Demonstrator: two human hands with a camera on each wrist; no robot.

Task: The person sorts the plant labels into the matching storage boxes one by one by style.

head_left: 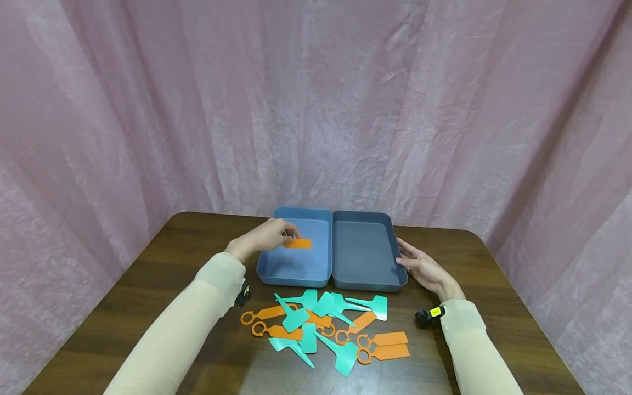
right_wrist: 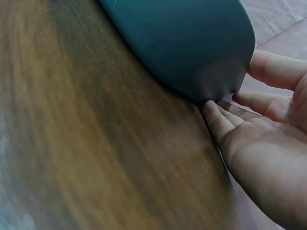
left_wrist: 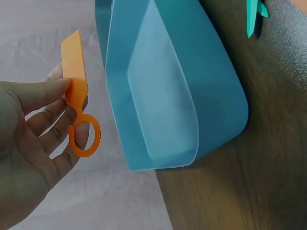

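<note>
My left hand (head_left: 272,235) pinches an orange plant tag (left_wrist: 75,67) between thumb and fingers, over the blue tray (head_left: 296,280). The tag has a flat rectangular plate and an open ring at one end; in the left wrist view the ring hangs lowermost. Against the outer right wall of the dark grey tray (head_left: 365,247) rests my right hand (head_left: 423,269), its fingers fairly straight and the thumb near the rim in the right wrist view. Loose orange ring tags (head_left: 392,352) and teal T-shaped plant labels (head_left: 345,359) lie mixed in front of the trays.
Both trays stand side by side at the back of a brown wooden table (head_left: 148,285). A pink curtain (head_left: 316,109) hangs behind the table and along its sides. The loose pieces overlap one another near the table's front middle.
</note>
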